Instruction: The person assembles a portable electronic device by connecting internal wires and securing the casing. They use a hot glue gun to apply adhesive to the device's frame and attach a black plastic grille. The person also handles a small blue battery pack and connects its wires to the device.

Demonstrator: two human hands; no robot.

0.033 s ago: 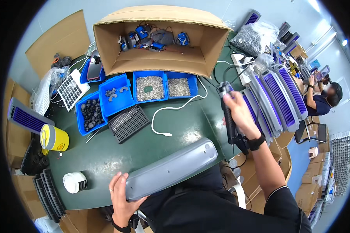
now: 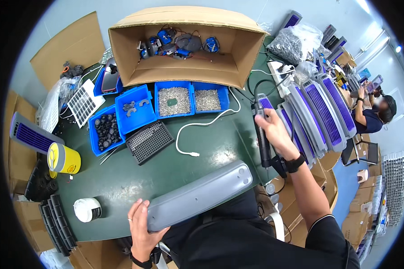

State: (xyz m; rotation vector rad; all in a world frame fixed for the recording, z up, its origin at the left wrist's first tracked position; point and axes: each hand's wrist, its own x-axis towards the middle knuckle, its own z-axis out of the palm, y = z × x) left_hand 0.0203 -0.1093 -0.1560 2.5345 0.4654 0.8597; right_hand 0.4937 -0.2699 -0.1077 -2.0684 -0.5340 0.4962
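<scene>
A long grey plastic housing lies slantwise at the table's front edge, its smooth side with a few small holes facing up. My left hand grips its near left end, thumb below and fingers over the edge. My right hand is wrapped round a black electric screwdriver, held upright with its bit pointing down. The bit is just right of the housing's far end and apart from it. A cord rises from the tool's top.
Grey-purple housings stand in a row at right. Blue bins hold screws and black parts. Behind them is a cardboard box with motors. A black perforated tray, white cable, white tub and yellow container occupy the table. A co-worker sits far right.
The screwdriver's top and my right hand have shifted slightly downward. My left hand stays on the housing.
</scene>
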